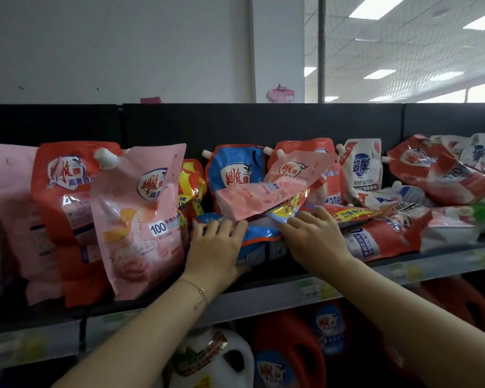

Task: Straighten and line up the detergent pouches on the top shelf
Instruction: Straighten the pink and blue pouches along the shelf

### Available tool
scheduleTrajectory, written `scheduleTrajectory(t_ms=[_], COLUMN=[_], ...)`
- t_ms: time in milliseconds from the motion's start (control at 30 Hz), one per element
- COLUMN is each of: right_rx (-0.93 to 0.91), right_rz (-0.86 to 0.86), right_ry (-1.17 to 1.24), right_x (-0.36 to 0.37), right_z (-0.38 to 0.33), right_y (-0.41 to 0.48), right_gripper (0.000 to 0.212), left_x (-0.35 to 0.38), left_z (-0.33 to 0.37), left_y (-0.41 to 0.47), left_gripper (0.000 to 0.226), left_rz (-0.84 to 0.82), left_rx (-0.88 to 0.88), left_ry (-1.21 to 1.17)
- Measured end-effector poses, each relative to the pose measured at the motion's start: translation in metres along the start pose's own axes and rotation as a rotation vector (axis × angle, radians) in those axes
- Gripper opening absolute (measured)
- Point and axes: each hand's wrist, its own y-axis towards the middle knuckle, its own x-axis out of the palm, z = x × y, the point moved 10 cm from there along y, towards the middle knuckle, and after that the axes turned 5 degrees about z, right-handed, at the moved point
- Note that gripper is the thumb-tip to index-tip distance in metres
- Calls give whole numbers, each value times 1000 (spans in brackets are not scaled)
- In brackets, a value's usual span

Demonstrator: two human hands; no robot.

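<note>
Head view: the top shelf ends in a pale front rail with blurred price tags, and a black back panel closes it behind. A strip of bare shelf floor shows between the rail and the pile, just under the hands (the only free room in front).

At the left a pink pouch marked "100" stands upright, overlapping a red pouch. Both carry the same red-script logo. In the middle an upright blue pouch stands behind a tilted pink pouch, which lies across a flat blue pouch. Further right, a white pouch printed "超能" stands behind a heap of red pouches lying flat.

The left hand grips the flat blue pouch, its fingers curled over the top. The right hand rests on the pile, fingers spread and nearly straight, grasping nothing. Detergent jugs stand on the shelf below.
</note>
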Motion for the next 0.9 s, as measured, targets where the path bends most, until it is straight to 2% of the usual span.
scheduleTrajectory(t_ms=[100,167,400,533,600,733,833,900], right_rx=[17,22,-23,-48,-76,-96,-100,-120], right_rz=[70,97,36,82,140,161,95,44], right_ry=[-36,-41,-109,-163,-153,-106,-109,-122], right_x=[-7,-12,-23,-29,-34,-30,-17,-13], right_z=[-4,-8,-24,-38,-48,-64,-75,-84], right_y=[17,32,86,112,124,141,149,154], right_gripper=[12,13,29,21,22,33,41,45], left_x=[-9,-11,-12,-10,-8,-4,-3,-1], left_z=[-21,-37,-83,-101,-109,-119,-123,-125], left_y=[7,10,10,-1,-9,-28,-35,-34], left_gripper=[68,61,41,25,18,23,31,36], left_rz=[74,66,114,198,255,371,435,401], left_rx=[-62,-119,-350,-479,-602,-835,-920,-927], left_ry=[-114,-201,-639,-837,-905,-1021,-987,-905])
